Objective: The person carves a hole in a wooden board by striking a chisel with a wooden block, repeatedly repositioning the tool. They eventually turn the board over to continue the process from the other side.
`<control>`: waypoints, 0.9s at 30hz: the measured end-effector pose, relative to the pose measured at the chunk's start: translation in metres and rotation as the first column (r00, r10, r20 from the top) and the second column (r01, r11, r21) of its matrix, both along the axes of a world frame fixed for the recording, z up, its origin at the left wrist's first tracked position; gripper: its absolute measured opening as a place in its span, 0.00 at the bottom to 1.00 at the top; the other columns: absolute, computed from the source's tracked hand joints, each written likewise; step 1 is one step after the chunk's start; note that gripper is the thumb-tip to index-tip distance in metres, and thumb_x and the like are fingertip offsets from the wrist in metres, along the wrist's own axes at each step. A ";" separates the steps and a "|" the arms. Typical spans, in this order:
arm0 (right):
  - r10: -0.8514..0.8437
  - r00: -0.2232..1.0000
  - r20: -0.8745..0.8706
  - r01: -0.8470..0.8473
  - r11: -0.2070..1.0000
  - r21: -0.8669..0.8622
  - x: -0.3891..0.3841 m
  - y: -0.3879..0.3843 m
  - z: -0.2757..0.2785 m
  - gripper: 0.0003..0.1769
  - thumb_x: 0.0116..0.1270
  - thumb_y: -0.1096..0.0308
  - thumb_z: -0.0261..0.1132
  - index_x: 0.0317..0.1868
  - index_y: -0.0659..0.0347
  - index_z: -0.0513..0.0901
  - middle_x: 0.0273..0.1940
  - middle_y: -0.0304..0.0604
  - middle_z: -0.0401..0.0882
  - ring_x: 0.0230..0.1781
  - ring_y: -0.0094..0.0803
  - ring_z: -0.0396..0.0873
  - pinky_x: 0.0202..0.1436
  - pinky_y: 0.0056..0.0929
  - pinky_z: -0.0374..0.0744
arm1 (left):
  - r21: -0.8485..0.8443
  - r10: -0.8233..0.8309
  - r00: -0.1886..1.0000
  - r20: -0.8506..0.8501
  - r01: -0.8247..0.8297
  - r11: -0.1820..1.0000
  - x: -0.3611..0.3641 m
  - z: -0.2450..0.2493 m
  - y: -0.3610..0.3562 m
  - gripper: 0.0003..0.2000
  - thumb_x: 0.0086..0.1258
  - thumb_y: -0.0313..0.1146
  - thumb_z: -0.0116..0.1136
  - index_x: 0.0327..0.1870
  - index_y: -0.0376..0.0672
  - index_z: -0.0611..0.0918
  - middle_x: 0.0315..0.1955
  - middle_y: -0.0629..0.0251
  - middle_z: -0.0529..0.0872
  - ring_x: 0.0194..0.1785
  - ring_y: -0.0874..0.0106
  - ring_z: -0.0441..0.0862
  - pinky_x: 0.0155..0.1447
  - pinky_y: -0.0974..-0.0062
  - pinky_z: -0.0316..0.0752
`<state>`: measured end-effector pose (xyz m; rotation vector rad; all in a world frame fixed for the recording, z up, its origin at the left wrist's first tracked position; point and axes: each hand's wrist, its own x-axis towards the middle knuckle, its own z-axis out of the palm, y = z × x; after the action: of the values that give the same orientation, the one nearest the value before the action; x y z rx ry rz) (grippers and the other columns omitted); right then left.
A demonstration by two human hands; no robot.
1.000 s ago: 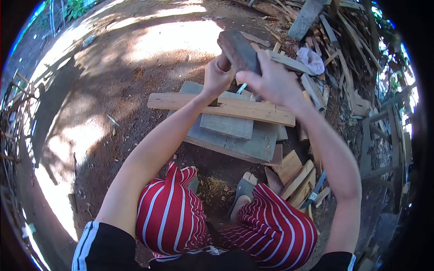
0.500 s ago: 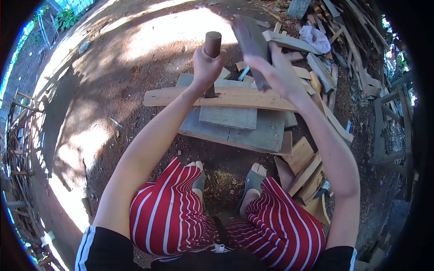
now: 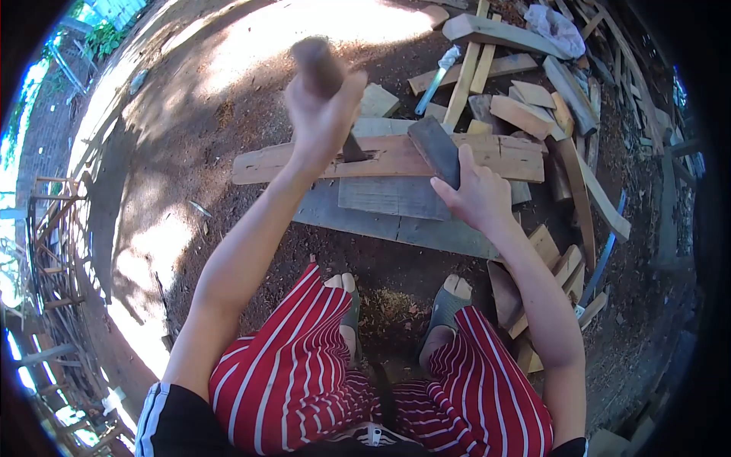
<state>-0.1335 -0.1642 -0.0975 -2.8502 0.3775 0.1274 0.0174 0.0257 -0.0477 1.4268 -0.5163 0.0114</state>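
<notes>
My left hand (image 3: 324, 118) is wrapped around the thick wooden handle of a chisel (image 3: 315, 62). The tool leans to the left, its blade reaching down into a slot cut in a long light-brown plank (image 3: 274, 161). Fingers closed, my right hand (image 3: 483, 196) grips a dark wooden block (image 3: 434, 149), which lies over the plank in this view, to the right of the slot. Beneath the plank, a short grey board (image 3: 388, 196) rests on a wider grey slab (image 3: 327, 209).
A clear-handled tool with a blue tint (image 3: 435, 85) lies beyond the plank. Wood offcuts (image 3: 521, 114) heap up to the right, topped by a white plastic bag (image 3: 554, 29). More pieces (image 3: 544, 247) lie near my right foot (image 3: 449, 305). Dirt ground (image 3: 205, 145) spreads left.
The dark block has come down from its raised position toward the plank with my right hand. The chisel's handle has tipped to the left. The view has shifted somewhat.
</notes>
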 end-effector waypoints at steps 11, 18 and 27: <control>0.004 0.999 0.040 -0.005 1.000 0.026 0.000 -0.002 -0.004 0.33 0.62 0.44 0.64 0.54 0.62 0.67 0.28 0.57 0.83 0.31 0.56 0.84 0.33 0.52 0.80 | -0.345 0.029 0.997 0.074 -0.002 0.939 0.002 0.020 0.030 0.06 0.62 0.23 0.60 0.30 0.43 0.74 0.13 0.71 0.72 0.12 0.82 0.67 0.16 0.80 0.65; 0.002 0.999 0.041 -0.002 1.000 0.008 -0.001 0.001 -0.001 0.31 0.62 0.44 0.65 0.51 0.61 0.67 0.27 0.56 0.82 0.30 0.55 0.84 0.32 0.51 0.80 | -0.245 0.017 1.000 -0.011 -0.020 0.969 -0.004 0.011 0.016 0.08 0.66 0.24 0.59 0.29 0.45 0.73 0.13 0.72 0.70 0.13 0.81 0.66 0.19 0.78 0.62; 0.016 0.998 0.055 -0.016 1.000 0.002 -0.001 0.001 0.001 0.30 0.62 0.44 0.65 0.49 0.60 0.67 0.27 0.56 0.82 0.30 0.55 0.84 0.31 0.51 0.79 | -0.114 -0.015 1.000 0.011 0.016 0.993 -0.003 0.009 0.007 0.07 0.68 0.25 0.59 0.30 0.44 0.73 0.13 0.73 0.71 0.14 0.83 0.66 0.19 0.80 0.63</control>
<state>-0.1344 -0.1631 -0.0964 -2.8482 0.3434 0.0517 0.0140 0.0324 -0.0385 1.3115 -0.5273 0.0350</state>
